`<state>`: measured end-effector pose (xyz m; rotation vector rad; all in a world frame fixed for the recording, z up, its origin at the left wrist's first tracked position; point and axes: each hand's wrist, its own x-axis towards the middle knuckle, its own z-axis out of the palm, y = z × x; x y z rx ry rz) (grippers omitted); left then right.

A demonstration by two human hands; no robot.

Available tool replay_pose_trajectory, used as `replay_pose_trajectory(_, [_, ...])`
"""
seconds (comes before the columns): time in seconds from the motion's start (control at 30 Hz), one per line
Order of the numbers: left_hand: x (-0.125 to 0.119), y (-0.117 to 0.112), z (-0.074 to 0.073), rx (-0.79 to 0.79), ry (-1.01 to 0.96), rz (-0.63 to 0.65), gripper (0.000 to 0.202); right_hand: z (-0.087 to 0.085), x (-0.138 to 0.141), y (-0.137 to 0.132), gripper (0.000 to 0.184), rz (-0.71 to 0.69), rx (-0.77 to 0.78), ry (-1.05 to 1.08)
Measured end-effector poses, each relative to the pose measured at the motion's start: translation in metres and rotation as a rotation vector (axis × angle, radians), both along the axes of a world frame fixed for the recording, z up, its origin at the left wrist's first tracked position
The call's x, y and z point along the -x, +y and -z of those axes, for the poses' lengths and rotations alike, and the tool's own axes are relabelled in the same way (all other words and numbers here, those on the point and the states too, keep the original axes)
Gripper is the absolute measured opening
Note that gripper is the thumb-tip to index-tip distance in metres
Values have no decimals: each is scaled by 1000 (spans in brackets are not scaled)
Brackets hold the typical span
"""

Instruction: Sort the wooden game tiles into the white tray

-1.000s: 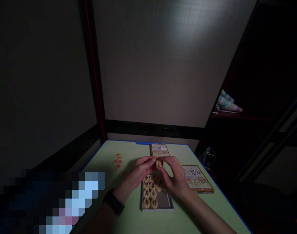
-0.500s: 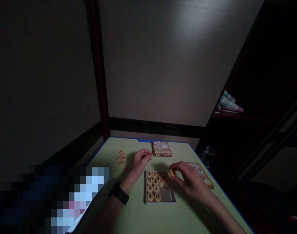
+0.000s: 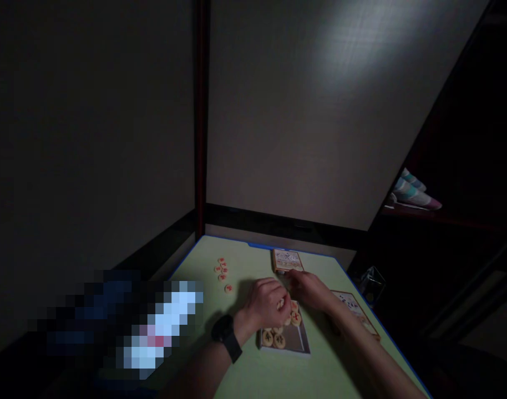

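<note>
A shallow grey tray [image 3: 300,342] lies on the green table [image 3: 245,366] and holds several round pale game pieces [image 3: 274,337] with dark or red marks. My left hand [image 3: 267,303], with a black watch on the wrist, hovers over the tray's far end, its fingers curled round pieces there. My right hand [image 3: 310,288] reaches past the tray's far right corner, fingers bent downward near the pieces; what it holds, if anything, is hidden by the dim light.
Several loose red-marked pieces [image 3: 222,269] lie on the table's far left. A small printed box [image 3: 286,260] sits at the far edge, a printed lid [image 3: 357,311] on the right. A clear cup [image 3: 370,284] stands off the table's right side. A shelf [image 3: 415,210] holds folded cloth.
Both hands came down from holding a stack of pieces above the tray. The left hand returned over the tray's far end; the right moved from the tray's right side to its far corner.
</note>
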<state>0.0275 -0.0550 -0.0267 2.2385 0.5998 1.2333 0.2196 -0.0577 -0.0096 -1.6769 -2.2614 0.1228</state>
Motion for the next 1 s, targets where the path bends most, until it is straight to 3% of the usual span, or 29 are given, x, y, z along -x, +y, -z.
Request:
replay_pose_trajectory(0.13, [-1, 4, 1, -74, 0, -80, 23, 12, 6, 14, 30, -22, 28, 76])
replay_pose_trajectory(0.23, [3, 13, -5, -147, 86, -263, 22, 22, 7, 21, 28, -43, 38, 141])
replay_pose_trajectory(0.37, [31, 50, -23, -48, 416, -619, 26, 32, 8, 26, 28, -50, 54, 192])
replay_pose_trajectory(0.43, [56, 76, -30, 18, 667, -668, 29, 35, 10, 27, 24, -62, 52, 212])
replay_pose_trajectory(0.57, [105, 122, -33, 39, 822, -574, 31, 37, 13, 26, 21, -95, 66, 257])
replay_pose_trajectory(0.67, [125, 143, -26, 56, 931, -445, 41, 39, 13, 27, 24, -94, 79, 301])
replay_pose_trajectory(1.0, [130, 170, -4, -6, 1036, -316, 45, 46, 10, 28, 32, -82, 112, 390])
